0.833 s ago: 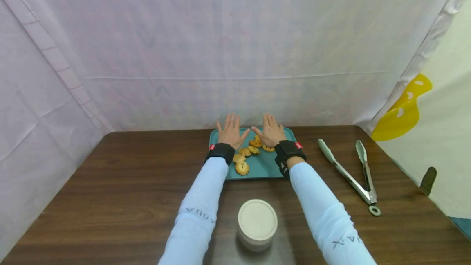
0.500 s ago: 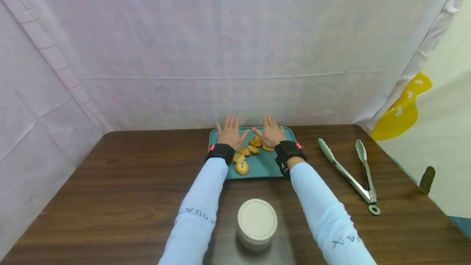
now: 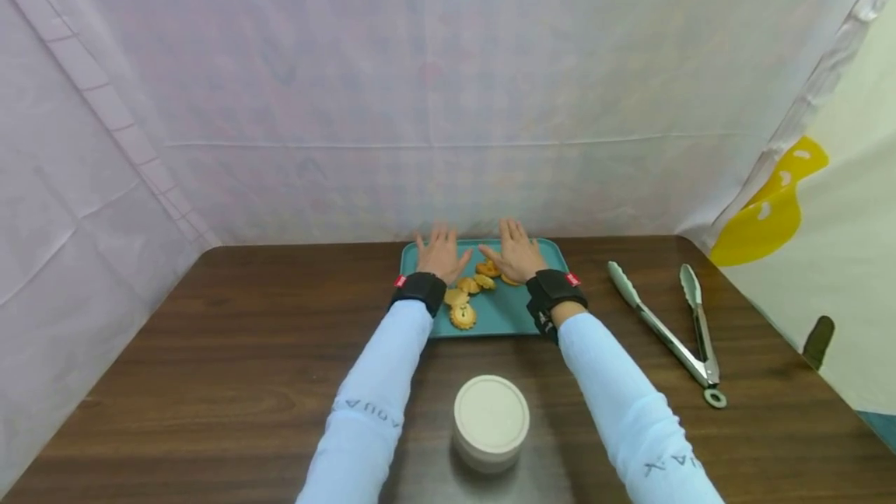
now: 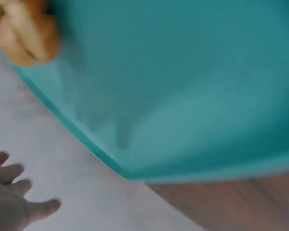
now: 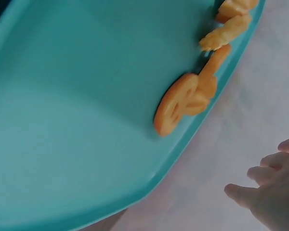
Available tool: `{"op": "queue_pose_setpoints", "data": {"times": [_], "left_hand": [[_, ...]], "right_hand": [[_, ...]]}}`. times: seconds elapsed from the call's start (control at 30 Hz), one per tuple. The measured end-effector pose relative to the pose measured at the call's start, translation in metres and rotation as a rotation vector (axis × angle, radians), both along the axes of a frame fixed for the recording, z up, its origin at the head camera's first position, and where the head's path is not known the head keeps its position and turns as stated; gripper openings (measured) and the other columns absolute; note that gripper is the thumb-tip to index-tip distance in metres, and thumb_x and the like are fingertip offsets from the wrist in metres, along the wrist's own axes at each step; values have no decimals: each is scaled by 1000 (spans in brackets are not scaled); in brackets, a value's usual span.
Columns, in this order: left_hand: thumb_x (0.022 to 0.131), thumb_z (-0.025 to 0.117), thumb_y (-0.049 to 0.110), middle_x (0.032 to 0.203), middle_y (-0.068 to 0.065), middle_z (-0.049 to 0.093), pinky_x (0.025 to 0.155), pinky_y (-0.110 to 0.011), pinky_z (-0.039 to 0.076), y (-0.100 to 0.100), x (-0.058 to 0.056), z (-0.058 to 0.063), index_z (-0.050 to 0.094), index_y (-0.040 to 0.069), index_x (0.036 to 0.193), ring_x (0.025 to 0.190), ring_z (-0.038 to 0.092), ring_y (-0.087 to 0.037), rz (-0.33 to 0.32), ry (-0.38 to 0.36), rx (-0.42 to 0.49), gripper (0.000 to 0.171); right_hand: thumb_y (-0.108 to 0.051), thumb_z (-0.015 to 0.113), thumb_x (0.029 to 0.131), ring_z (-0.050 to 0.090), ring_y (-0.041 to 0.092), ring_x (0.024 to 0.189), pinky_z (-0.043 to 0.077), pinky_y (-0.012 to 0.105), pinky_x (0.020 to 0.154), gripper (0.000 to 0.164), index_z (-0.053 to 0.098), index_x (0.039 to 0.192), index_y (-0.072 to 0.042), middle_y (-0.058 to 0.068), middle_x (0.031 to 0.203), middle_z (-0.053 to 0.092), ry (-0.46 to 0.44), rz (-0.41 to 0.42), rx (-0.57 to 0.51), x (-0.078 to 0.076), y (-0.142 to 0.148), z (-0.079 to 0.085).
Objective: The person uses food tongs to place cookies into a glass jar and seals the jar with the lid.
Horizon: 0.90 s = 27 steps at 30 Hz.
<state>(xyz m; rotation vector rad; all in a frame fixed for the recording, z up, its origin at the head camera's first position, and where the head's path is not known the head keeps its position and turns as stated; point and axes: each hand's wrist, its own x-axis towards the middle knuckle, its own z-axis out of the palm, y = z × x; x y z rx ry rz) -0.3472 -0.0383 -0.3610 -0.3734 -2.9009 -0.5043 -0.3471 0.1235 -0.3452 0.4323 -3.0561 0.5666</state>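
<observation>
Both bare hands hover over a teal tray (image 3: 507,321) at the table's far edge, fingers spread and palms down. My left hand (image 3: 439,258) is above the tray's left part; my right hand (image 3: 518,258) is above its right part. Neither holds anything. Several golden cookies (image 3: 463,316) lie in a loose line between and below them. The right wrist view shows a round cookie with holes (image 5: 176,105) near the rim and the right hand (image 5: 277,192) beyond it. In the left wrist view, the left hand (image 4: 12,204) appears past the tray edge.
A cream lidded tub (image 3: 491,414) stands on the brown table (image 3: 210,364) between the forearms. Spread metal tongs (image 3: 665,334) lie to the right. A pale cloth wall (image 3: 420,84) rises directly behind the tray, with a yellow shape (image 3: 759,228) at the right.
The left fingers have dipped slightly and look blurred. Both hands otherwise stay over the tray, and the cookies, tub and tongs keep their places; the head view has shifted a little.
</observation>
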Motion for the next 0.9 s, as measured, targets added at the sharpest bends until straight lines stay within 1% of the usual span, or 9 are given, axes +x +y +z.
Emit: {"op": "queue_pose_setpoints", "data": {"times": [0.07, 0.13, 0.27, 0.4, 0.47, 0.57, 0.7, 0.77, 0.9], "left_hand": [[92, 48, 31, 137, -20, 34, 104, -52, 25, 1, 0, 2, 36, 0, 134, 128, 28, -32, -17, -16, 51, 53], [91, 51, 24, 128, -20, 44, 97, -47, 36, 2, 2, 4, 44, -2, 127, 119, 40, -32, -49, -20, 111, 45], [89, 55, 17, 113, -18, 56, 85, -38, 47, 4, 8, 8, 57, -3, 112, 104, 53, -31, -147, -24, 173, 31], [89, 54, 13, 108, -17, 59, 83, -36, 49, 5, 19, 13, 59, -3, 108, 100, 56, -29, -259, -50, 181, 26], [89, 54, 12, 105, -17, 61, 82, -35, 49, 5, 25, 13, 61, -4, 106, 98, 57, -28, -310, -34, 178, 24], [88, 55, 9, 98, -15, 64, 77, -32, 50, 3, 34, 12, 62, -3, 102, 91, 60, -26, -368, -9, 183, 21], [85, 56, 8, 91, -12, 66, 70, -29, 52, 1, 47, 8, 64, -1, 99, 81, 62, -22, -440, 8, 187, 18], [86, 56, 9, 89, -10, 66, 72, -29, 51, 0, 54, 6, 64, 1, 99, 79, 62, -19, -474, 2, 188, 18], [86, 53, 8, 90, -10, 66, 72, -28, 51, -3, 69, 6, 64, 0, 99, 79, 62, -19, -553, -34, 229, 18]], "right_hand": [[-46, 36, 93, 6, 35, 134, 12, 53, 107, 75, 4, 142, 1, 22, 147, 3, 5, 16, -14, 0, 0, -1], [-50, 36, 91, 12, 37, 132, 19, 52, 106, 77, 5, 142, 0, 23, 146, 8, 50, 47, -38, -1, 0, -6], [-46, 42, 91, 23, 39, 128, 27, 50, 103, 75, 11, 141, 2, 26, 142, 19, 84, 101, -103, 8, -1, -9], [-31, 48, 92, 29, 40, 125, 31, 49, 102, 66, 18, 138, 5, 28, 139, 26, 100, 149, -157, 24, -1, -8], [-28, 48, 93, 36, 40, 121, 35, 48, 98, 62, 22, 137, 7, 28, 136, 31, 123, 166, -162, 32, -1, -9], [-25, 47, 93, 43, 38, 115, 41, 47, 93, 56, 29, 134, 8, 28, 131, 39, 158, 198, -183, 42, 0, -13], [-18, 47, 93, 50, 36, 108, 45, 46, 88, 44, 40, 125, 12, 27, 121, 49, 234, 283, -237, 57, 1, -20], [-16, 46, 93, 53, 34, 105, 46, 44, 86, 39, 45, 122, 11, 25, 118, 52, 256, 320, -264, 65, 1, -22], [-18, 43, 95, 56, 29, 102, 49, 42, 83, 38, 46, 123, 7, 20, 117, 55, 227, 368, -309, 80, 5, -22]]}}
